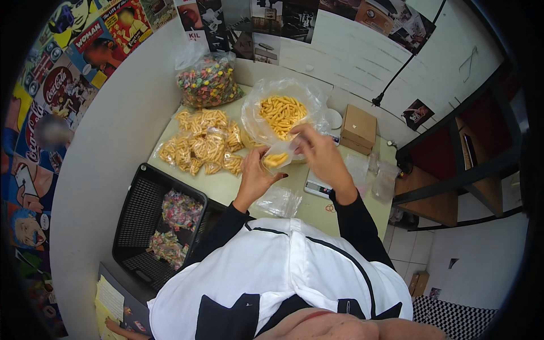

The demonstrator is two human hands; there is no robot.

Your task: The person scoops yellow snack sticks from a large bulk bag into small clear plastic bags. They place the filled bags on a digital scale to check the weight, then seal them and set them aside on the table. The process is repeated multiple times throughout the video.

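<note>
My left hand [256, 173] grips a small clear plastic bag [284, 149] with a few yellow snack sticks [275, 160] at its bottom. At the mouth of this bag is my right hand [319, 154], its fingers blurred and bent; whether they pinch the plastic or hold a snack is unclear. Just behind both hands stands a large open plastic bag [250, 106] full of loose yellow snack sticks [282, 111]. Several filled snack packets [204, 142] lie piled left of my left hand. Flat empty plastic bags [278, 201] lie on the table [229, 187] below my hands.
A digital scale [316, 185] sits partly under my right forearm. Cardboard boxes [358, 126] and more plastic bags [385, 180] are to the right, rubber bands [330, 208] near the front. A bag of colourful candies [208, 80] stands back left; a black crate [142, 216] holds wrapped sweets.
</note>
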